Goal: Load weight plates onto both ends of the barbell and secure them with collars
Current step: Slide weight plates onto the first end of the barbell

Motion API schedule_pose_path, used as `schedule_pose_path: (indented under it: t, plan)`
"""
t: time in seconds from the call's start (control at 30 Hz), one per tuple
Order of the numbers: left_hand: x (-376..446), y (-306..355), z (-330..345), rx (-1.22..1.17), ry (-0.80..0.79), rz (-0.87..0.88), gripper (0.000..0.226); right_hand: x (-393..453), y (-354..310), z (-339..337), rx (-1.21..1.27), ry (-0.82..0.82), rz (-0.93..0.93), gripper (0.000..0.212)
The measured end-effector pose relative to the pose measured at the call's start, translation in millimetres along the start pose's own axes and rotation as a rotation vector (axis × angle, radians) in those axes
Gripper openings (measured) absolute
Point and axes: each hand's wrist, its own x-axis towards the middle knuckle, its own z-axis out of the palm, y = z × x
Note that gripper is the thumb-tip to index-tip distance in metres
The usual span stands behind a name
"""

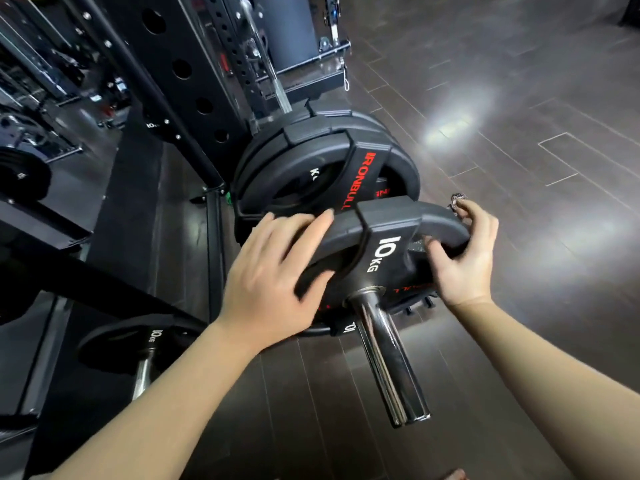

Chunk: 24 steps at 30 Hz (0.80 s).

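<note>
At far left I see a second black 10 kg plate on a steel bar low by the black steel rack. Moving right, my left hand lies flat, fingers spread, on the black rubber 10 kg weight plate, which sits on the chrome barbell sleeve. Behind it, larger black plates stand stored upright. Further right, my right hand curls its grip round that plate's rim, above the dark wooden floor.

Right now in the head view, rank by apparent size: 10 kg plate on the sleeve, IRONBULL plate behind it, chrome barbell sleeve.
1. IRONBULL plate
2. 10 kg plate, nearer the camera, so ranking unsure
3. chrome barbell sleeve
</note>
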Motion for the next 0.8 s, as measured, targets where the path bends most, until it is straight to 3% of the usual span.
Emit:
schedule_pose_path:
  t: [0.13, 0.3, 0.5, 0.63, 0.8]
  plan:
    - [-32, -22, 17, -0.081, 0.155, 0.052, 0.069, -25, 16, 19, 0.039, 0.086, 0.195, 0.089]
    - [-30, -40, 32, 0.015, 0.228, 0.105, 0.075, -12, 14, 49, 0.042, 0.257, 0.140, 0.083]
    - [-4, -87, 58, 0.229, 0.252, 0.022, 0.068, 38, 24, 88, -0.002, 0.178, 0.086, 0.089]
    - [2, -97, 66, 0.130, 0.252, 0.043, 0.062, 48, 29, 98, -0.001, 0.215, 0.056, 0.079]
    - [1, -95, 60, 0.002, 0.205, 0.013, 0.057, 45, 19, 87, -0.012, 0.123, 0.131, 0.075]
